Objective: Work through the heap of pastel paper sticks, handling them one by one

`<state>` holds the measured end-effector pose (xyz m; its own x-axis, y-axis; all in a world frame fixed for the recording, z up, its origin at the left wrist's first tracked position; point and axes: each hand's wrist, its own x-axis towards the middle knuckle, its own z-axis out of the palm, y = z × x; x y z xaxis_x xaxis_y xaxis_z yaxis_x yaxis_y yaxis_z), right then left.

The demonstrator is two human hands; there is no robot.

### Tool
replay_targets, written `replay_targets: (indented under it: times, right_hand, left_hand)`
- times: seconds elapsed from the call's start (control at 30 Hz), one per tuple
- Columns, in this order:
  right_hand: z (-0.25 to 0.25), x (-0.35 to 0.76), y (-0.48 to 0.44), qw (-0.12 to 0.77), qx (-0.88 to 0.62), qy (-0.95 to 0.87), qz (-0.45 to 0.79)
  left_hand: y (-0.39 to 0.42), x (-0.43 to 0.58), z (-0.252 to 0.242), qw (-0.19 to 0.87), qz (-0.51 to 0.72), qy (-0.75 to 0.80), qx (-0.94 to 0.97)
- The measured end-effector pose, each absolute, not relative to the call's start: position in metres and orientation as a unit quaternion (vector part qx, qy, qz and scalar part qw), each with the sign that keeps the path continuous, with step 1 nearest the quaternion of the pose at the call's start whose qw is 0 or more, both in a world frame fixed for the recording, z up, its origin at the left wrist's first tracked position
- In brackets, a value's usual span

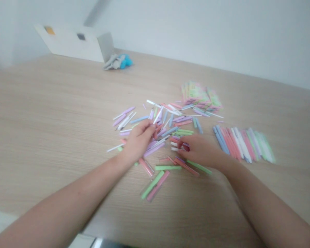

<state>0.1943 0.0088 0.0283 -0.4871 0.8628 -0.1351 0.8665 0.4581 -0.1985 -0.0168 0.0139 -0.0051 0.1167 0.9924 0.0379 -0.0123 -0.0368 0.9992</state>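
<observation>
Many slim pen parts in purple, white, red, green and blue lie in a loose scatter at the middle of the table. Over the left side of the scatter, my left hand is closed in a pinch, and a white pen part points up from its fingertips. At the right side of the pile, my right hand is curled with its fingertips turned inward. White and red pen pieces stick out from between those fingers; blur hides how many.
A row of sorted pens lies side by side at the right. Behind the scatter are stacked pink, green and yellow packets. At the back left stand a white box and a crumpled grey and blue cloth-like thing, near the wall.
</observation>
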Motion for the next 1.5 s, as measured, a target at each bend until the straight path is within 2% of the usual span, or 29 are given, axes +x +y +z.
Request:
replay_targets:
  times: [0.2, 0.43, 0.77, 0.93, 1.13, 1.4, 1.5]
  right_hand:
    - [0.024, 0.179, 0.01, -0.029, 0.49, 0.86, -0.138]
    - [0.01, 0.164, 0.022, -0.022, 0.482, 0.866, -0.132]
    - [0.019, 0.171, 0.024, 0.009, 0.484, 0.859, -0.163]
    - [0.02, 0.168, 0.023, 0.025, 0.487, 0.863, -0.135]
    - [0.02, 0.16, 0.022, 0.065, 0.502, 0.861, -0.037]
    - [0.017, 0.157, 0.027, 0.07, 0.515, 0.853, -0.05]
    - [0.017, 0.156, 0.03, 0.042, 0.51, 0.857, -0.063]
  left_hand:
    - [0.014, -0.017, -0.007, 0.517, 0.482, 0.458, 0.54]
    - [0.014, -0.017, -0.004, 0.519, 0.478, 0.452, 0.545]
    - [0.013, -0.017, -0.003, 0.524, 0.482, 0.454, 0.537]
    - [0.014, -0.017, -0.003, 0.519, 0.479, 0.457, 0.54]
    - [0.013, -0.018, -0.003, 0.517, 0.481, 0.458, 0.539]
    - [0.013, -0.017, -0.002, 0.515, 0.484, 0.459, 0.539]
    - [0.013, -0.018, -0.002, 0.513, 0.483, 0.462, 0.539]
